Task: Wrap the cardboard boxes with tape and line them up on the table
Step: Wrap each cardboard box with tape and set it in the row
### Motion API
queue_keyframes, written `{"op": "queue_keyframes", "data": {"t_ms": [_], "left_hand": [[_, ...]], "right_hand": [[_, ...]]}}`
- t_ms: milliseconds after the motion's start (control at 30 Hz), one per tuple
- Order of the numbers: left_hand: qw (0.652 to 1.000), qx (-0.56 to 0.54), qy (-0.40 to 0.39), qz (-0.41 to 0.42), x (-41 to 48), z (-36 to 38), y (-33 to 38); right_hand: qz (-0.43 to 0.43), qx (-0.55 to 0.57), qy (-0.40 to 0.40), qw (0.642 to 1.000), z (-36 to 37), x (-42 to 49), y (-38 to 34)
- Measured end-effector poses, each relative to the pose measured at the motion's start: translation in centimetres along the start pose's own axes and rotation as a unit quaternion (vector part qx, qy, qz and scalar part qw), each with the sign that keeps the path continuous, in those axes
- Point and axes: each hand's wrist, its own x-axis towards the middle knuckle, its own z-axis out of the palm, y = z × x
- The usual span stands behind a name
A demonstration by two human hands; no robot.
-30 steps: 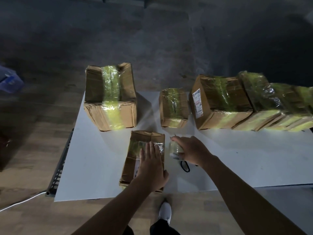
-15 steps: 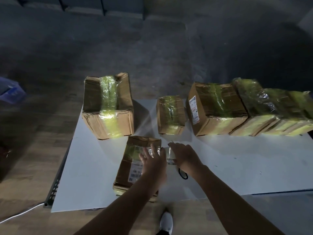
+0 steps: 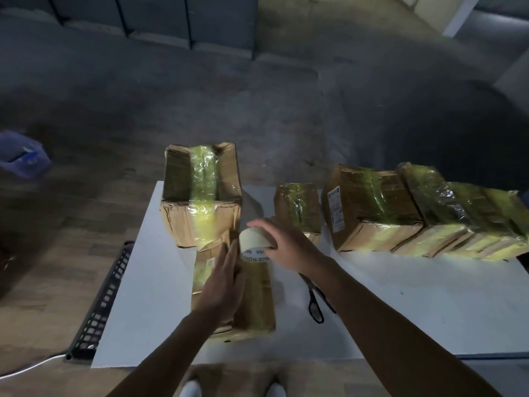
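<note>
Lower centre: the left hand, fingers straight and together, steadies the cardboard box on the table as the right hand, fingers curled, grips the tape roll; a taut pull should avoid wrinkles.

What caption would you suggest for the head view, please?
Right hand grips a cream tape roll over a brown cardboard box on which the left hand rests.
</note>
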Motion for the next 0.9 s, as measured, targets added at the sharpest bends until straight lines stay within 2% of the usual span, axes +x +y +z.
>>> {"op": "queue_keyframes", "data": {"t_ms": [233,333,400,467,567,667,767,900], "left_hand": [[0.996,-0.086,-0.027,0.014,-0.6,-3.2,-4.2],[0.997,-0.066,-0.041,-0.007,-0.5,-4.0,-5.5],[0.999,-0.009,-0.041,-0.012,-0.4,-4.5,-6.0],[0.994,0.105,-0.032,-0.025,-0.4,-5.3,-6.5],[0.964,0.255,-0.034,-0.062,-0.3,-6.2,-7.5],[0.95,0.302,-0.042,-0.065,-0.2,-6.4,-7.6],[0.943,0.323,-0.053,-0.062,-0.3,-6.3,-7.5],[0.912,0.406,-0.049,-0.039,0.1,-5.9,-6.5]], "right_hand": [[-0.036,-0.007,0.015,0.999,2.8,1.5,-2.0],[-0.069,-0.024,0.01,0.997,3.6,2.4,-3.1],[-0.086,-0.049,0.004,0.995,3.8,3.0,-3.7],[-0.11,-0.086,-0.008,0.99,3.8,3.7,-4.4],[-0.142,-0.112,-0.021,0.983,3.7,4.3,-5.2],[-0.13,-0.134,-0.004,0.982,2.7,3.9,-4.7],[-0.092,-0.191,-0.034,0.977,1.6,3.1,-3.8],[-0.106,-0.178,-0.013,0.978,2.2,2.6,-4.3]]}}
